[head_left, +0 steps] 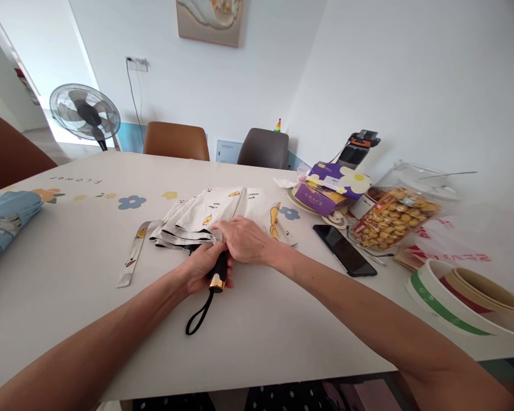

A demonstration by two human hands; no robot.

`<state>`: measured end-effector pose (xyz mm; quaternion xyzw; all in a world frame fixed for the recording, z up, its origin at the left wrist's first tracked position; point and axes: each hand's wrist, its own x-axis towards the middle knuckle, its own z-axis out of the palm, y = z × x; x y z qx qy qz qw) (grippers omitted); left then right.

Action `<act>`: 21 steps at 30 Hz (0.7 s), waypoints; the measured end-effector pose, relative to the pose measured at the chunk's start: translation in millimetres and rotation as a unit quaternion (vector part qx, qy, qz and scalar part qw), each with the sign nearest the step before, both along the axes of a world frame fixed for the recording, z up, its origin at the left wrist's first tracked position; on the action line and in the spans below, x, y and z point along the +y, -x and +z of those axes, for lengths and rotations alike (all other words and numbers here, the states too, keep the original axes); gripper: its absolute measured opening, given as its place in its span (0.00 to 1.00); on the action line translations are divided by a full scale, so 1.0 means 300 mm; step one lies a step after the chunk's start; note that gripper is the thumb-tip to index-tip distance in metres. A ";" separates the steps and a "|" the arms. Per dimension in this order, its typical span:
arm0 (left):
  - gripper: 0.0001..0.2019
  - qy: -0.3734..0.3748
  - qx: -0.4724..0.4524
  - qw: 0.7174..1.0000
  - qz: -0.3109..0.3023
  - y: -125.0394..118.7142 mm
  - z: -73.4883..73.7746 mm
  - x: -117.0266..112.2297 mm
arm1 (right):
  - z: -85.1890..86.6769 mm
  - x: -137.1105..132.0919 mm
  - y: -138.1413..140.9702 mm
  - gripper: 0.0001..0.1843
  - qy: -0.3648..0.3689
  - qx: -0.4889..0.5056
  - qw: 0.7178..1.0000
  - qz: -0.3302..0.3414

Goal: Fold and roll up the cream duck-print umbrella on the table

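Observation:
A folding umbrella point(257, 206) lies on the table, its white canopy printed with yellow ducks and spread in loose folds. My left hand point(201, 267) is wrapped round its black handle, which has a gold end and a black wrist loop point(199, 317). Over the canopy's gathered edge, just above the handle, my right hand point(246, 238) is closed on the fabric; its fingertips are partly hidden. The umbrella's closure strap point(133, 257) stretches out flat to the left of the folds. Farther left lies a second, light blue umbrella point(11, 222), cut off by the frame edge.
On the right of the white table point(163, 354) are a black phone point(345, 250), a purple box point(317, 197), a clear jar of snacks point(398, 214), a plastic bag point(466, 245) and tape rolls point(445, 299). Chairs point(175, 140) and a fan point(85, 111) stand beyond.

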<state>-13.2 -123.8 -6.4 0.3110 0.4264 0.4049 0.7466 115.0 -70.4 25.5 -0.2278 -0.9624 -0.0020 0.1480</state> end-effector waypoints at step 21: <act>0.05 0.069 -0.085 0.991 0.083 0.028 0.038 0.018 | 0.003 0.068 -0.791 0.15 0.106 0.098 0.809 -0.570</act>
